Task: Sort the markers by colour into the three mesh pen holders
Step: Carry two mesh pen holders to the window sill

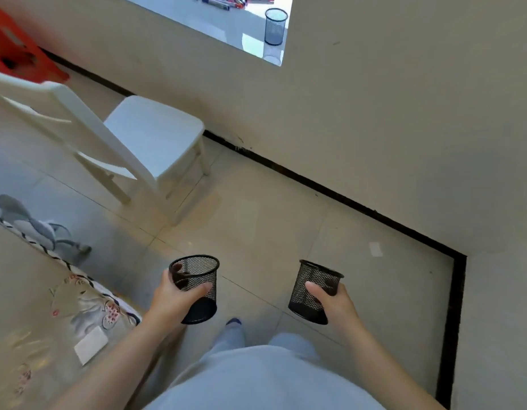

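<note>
My left hand (175, 300) grips an empty black mesh pen holder (197, 287), held above the tiled floor. My right hand (333, 301) grips a second empty black mesh pen holder (312, 291), tilted a little to the left. A third mesh pen holder (275, 26) stands upright on a glossy white ledge (226, 28) far ahead at the top. Several markers (226, 0) lie in a pile on that ledge, left of the third holder and cut off by the frame's top edge.
A white plastic chair (149, 137) stands on the floor ahead to the left, with a red stool (16, 45) behind it. A bed with a patterned cover (34, 315) fills the lower left. A wall corner (463, 261) juts out on the right. Grey slippers (40, 226) lie by the bed.
</note>
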The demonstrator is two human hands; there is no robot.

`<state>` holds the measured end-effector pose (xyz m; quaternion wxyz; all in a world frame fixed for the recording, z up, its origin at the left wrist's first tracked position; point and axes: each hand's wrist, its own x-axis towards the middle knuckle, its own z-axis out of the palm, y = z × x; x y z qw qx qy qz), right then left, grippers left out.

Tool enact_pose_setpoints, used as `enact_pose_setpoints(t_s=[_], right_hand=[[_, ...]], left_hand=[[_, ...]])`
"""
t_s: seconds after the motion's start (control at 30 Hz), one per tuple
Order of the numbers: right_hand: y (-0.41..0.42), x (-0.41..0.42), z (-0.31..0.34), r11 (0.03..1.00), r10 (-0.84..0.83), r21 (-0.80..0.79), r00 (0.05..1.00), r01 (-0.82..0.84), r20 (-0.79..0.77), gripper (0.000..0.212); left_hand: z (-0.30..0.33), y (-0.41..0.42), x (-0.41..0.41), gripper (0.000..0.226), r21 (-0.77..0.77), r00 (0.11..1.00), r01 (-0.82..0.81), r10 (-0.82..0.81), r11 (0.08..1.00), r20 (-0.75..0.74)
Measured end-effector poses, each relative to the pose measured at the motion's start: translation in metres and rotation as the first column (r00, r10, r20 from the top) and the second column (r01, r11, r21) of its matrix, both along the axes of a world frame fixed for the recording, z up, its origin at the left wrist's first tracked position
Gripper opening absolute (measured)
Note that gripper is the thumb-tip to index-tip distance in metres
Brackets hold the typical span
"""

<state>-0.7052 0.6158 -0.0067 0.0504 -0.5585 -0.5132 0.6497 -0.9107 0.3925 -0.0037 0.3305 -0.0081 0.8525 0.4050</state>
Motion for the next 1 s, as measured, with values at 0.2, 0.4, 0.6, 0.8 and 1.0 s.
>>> enact_pose_setpoints(t_s=[0.2,0.4,0.6,0.8,1.0], right_hand=[[0.047,-0.09,-0.001,1.0,0.014,0.005,1.0,-0.014,0.008,0.041],[0.138,-0.204,-0.018,0.991,0.121,0.039,0.99,-0.124,0.074,0.049],[0.237,-0.343,0.0,0.941,0.319,0.102,0.947,-0.322,0.044,0.051],[0.296,-0.459,0.01,0.924,0.366,0.096,0.929,-0.369,0.054,0.057],[0.336,-0.572,0.003,0.949,0.31,0.038,0.948,-0.313,0.074,0.064]], left_hand=[[0.016,0.067,-0.106,0.069,-0.022,0.996,0.089,-0.089,0.996,-0.003],[0.0,0.125,-0.183,0.066,-0.025,0.998,-0.063,0.063,0.998,0.027],[0.01,0.187,-0.265,0.063,-0.033,0.975,-0.22,0.22,0.975,0.004],[0.013,0.251,-0.344,0.059,0.032,0.968,-0.245,0.246,0.969,-0.041],[0.0,0.296,-0.465,0.06,-0.018,0.989,-0.14,0.139,0.99,-0.042]])
